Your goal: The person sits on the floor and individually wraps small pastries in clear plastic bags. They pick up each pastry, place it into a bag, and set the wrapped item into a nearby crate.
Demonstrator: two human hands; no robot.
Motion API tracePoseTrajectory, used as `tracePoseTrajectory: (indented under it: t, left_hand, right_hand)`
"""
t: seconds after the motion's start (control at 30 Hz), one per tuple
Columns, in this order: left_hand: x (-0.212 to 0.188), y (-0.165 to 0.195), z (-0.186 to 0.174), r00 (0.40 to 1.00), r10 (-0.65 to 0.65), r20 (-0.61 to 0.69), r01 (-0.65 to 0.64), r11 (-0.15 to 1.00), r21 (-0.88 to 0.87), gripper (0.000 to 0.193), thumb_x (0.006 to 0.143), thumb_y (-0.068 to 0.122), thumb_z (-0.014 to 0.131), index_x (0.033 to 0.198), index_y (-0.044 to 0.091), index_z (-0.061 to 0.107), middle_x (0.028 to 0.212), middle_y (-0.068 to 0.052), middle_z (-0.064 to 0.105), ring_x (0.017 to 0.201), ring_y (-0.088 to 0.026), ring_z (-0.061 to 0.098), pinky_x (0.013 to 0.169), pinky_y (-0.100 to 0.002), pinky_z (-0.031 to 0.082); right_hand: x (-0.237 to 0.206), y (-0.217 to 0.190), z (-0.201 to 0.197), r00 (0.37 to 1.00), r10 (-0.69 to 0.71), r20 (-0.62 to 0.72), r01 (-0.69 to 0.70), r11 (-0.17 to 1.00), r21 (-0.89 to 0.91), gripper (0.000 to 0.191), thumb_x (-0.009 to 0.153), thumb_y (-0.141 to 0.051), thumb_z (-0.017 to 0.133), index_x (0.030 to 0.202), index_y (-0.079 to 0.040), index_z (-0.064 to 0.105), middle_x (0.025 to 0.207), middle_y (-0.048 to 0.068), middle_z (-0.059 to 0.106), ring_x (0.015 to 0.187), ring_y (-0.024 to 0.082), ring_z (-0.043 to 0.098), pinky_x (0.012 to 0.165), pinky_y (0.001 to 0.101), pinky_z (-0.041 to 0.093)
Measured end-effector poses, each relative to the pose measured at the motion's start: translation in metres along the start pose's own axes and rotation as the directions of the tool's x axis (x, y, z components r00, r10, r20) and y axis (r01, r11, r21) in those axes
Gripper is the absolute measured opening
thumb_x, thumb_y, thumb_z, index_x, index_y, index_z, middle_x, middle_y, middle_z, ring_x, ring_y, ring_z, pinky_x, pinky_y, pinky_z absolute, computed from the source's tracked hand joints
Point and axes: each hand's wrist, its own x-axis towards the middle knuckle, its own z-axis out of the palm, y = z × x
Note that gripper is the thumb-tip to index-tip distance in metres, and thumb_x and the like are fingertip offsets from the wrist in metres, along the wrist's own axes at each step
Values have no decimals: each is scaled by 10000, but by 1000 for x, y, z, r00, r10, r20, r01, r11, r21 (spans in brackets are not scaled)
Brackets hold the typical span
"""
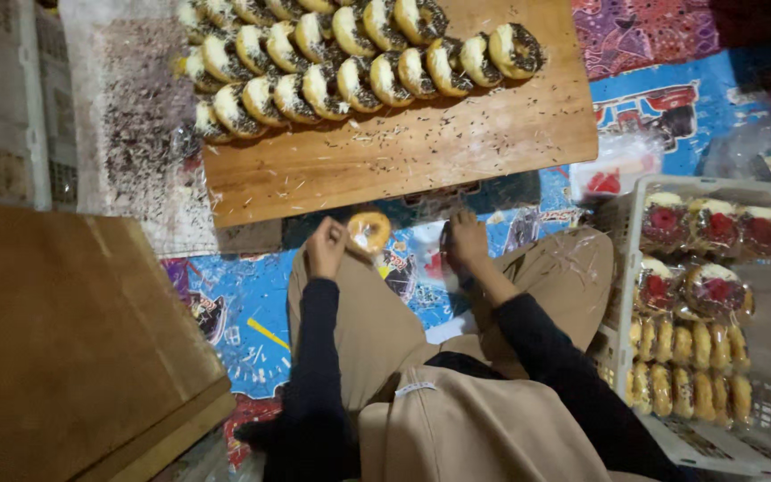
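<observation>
I sit on the floor in tan trousers and dark sleeves. My left hand (pixel 326 248) pinches a glazed donut in a clear plastic wrapper (pixel 369 230), held just above my knees. My right hand (pixel 466 241) is a short way to the right with its fingers curled, next to the wrapper's edge; what it grips is too dark to tell. Just beyond both hands lies a wooden board (pixel 457 134) carrying overlapping rows of chocolate-sprinkled donuts (pixel 350 54), with loose sprinkles scattered on the board.
A white plastic crate (pixel 626 210) on the right holds wrapped donuts, some red-topped (pixel 716 228). A large brown wooden panel (pixel 64 339) fills the lower left. A clear plastic sheet with sprinkles (pixel 136 116) lies left of the board. A colourful printed mat (pixel 243 303) covers the floor.
</observation>
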Motion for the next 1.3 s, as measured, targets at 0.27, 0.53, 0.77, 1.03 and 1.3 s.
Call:
tracePoseTrajectory:
  t: [0.27, 0.53, 0.77, 1.03, 1.3]
  left_hand:
    - [-13, 34, 34, 985, 143, -95, -92, 907, 411, 189, 960, 102, 662, 1145, 62, 673, 1226, -153, 639, 1168, -346, 618, 1019, -468, 513]
    - [-66, 120, 165, 797, 60, 602, 183, 924, -335, 245, 1043, 192, 545, 1183, 88, 716, 1158, -159, 776, 1109, -266, 743, 982, -425, 589]
    - [-52, 163, 159, 970, -116, 214, 235, 217, -948, 616, 823, 183, 624, 1361, 464, 522, 1480, 205, 449, 1336, -152, 545, 674, -367, 535]
    - [37, 70, 26, 939, -331, -99, -157, -153, -976, 205, 1007, 289, 702, 1058, 91, 679, 1072, -92, 734, 975, -213, 696, 888, -361, 558]
    - [-28, 50, 5, 944, -327, 31, -36, -199, -979, 307, 1012, 334, 673, 1089, 36, 679, 1165, -166, 713, 1182, -317, 645, 1046, -465, 515]
  right_hand:
    - [5, -10, -5, 896, -48, 442, 50, 999, 7, 145, 852, -272, 648, 762, -197, 734, 911, 51, 695, 916, 238, 659, 884, 468, 405]
    - [-68, 32, -54, 909, -130, 397, 161, 986, -46, 273, 840, -161, 604, 1054, -260, 742, 1214, -27, 717, 1328, 216, 560, 1116, 586, 321]
    - [-1, 42, -98, 981, -162, -110, 195, 765, 614, 827, 898, -363, 731, 1530, -70, 285, 1613, 188, 326, 1482, 440, 322, 1213, 591, 219]
    - [219, 89, -119, 766, 618, -175, -546, 770, 330, 1097, 765, -738, 828, 1419, 25, 387, 1213, 389, 576, 1141, 493, 571, 975, 520, 474]
    - [214, 139, -103, 755, 598, -269, -466, 778, 422, 1332, 688, -452, 967, 1647, -96, 113, 1391, 282, 565, 1273, 453, 535, 1104, 501, 454]
